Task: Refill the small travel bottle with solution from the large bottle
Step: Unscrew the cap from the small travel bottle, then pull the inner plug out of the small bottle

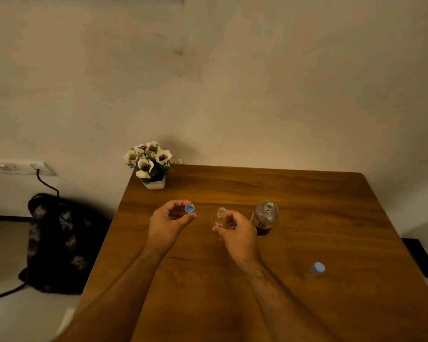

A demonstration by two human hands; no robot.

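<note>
Left hand (169,218) pinches a blue cap (189,208) (fingers curled); right hand's (235,230) grip wraps the small bottle (221,216)

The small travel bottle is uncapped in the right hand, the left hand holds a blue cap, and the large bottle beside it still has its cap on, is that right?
Not quite. In the head view the large bottle has no cap: its neck is open. The rest holds: the right hand holds the uncapped small travel bottle and the left hand holds a blue cap. A second blue cap lies on the table.
</note>
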